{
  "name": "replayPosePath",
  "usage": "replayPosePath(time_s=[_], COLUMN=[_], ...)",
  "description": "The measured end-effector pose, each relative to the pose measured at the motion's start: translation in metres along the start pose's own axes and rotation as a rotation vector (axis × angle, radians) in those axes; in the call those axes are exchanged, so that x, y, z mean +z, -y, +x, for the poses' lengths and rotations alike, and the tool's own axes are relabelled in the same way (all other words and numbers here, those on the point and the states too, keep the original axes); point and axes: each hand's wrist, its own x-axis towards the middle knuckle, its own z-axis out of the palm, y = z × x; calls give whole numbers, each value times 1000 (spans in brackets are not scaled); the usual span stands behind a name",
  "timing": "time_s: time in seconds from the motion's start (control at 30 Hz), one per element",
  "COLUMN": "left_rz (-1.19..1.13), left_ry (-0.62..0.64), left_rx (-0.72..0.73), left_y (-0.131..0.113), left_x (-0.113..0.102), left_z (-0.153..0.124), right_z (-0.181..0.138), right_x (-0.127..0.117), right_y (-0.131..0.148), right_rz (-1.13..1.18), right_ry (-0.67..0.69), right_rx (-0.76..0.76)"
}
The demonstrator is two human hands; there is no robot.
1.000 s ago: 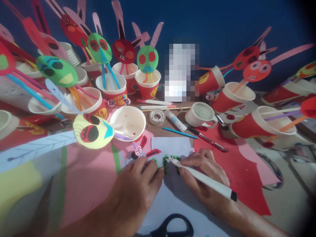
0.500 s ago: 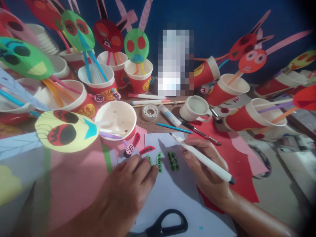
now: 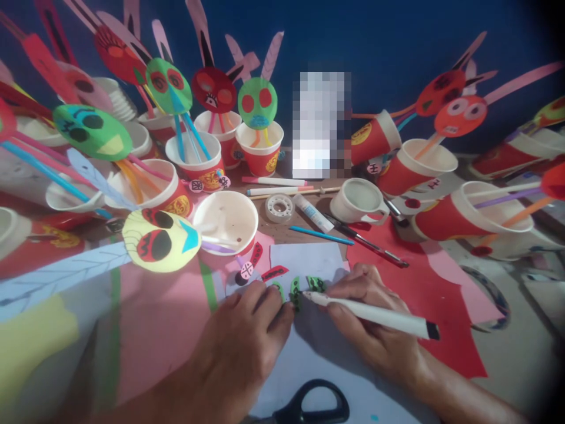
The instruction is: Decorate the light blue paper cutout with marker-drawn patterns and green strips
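Note:
My right hand grips a white marker pen with a dark end. The pen's tip is at the small green paper strip with black marks. Curled and close together, the fingers of my left hand press down at the lower end of that strip. A second green piece is partly hidden behind these fingers. Right of the tip lies another green piece with black patterns. All rest on white paper. Two red strips with dark spots lie just beyond my left hand.
Black-handled scissors lie nearest me. A paper cup with a yellow paper face stands at left. Beyond lie a tape roll, a glue stick, pens and a white mug. Several cups with paper faces line both sides.
My right hand has lowered the marker from above the paper, bringing its tip to the middle green strip. My left hand stays beside the strips. The view has shifted slightly.

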Motion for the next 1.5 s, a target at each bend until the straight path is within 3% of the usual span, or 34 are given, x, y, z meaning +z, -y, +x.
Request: replayPosePath(time_s=[0.37, 0.87, 1.2, 1.5], left_rz=[-64, 2, -7, 38], left_ry=[57, -12, 6, 57], left_rx=[-19, -10, -5, 11], left_y=[-3, -1, -1, -2], left_x=[-12, -7, -11, -14], left_z=[5, 2, 1, 2], right_z=[5, 7, -2, -1], right_x=[3, 4, 2, 3], right_y=[2, 3, -2, -2], right_rz=[-173, -138, -124, -170], right_ry=[-11, 29, 115, 108], right_rx=[-91, -55, -54, -95])
